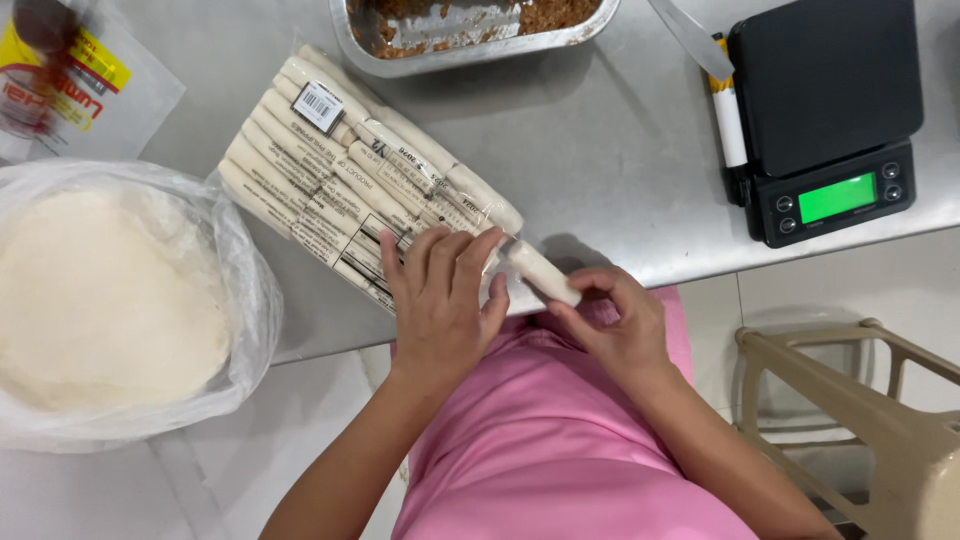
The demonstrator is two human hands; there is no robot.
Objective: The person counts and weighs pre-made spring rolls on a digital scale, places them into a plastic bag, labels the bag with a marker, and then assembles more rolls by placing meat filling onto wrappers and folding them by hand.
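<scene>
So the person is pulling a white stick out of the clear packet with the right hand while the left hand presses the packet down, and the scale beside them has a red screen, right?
Not quite: the scale has a green screen, not red, as the head view shows. The rest holds: the right hand pinches a white stick at the open end of the clear packet, and the left hand lies flat on the packet.

1 head-worn camera looks almost straight down, close over the grey steel table edge; the wearer's pink-shirted torso fills the bottom, the far side lies at the top.
</scene>
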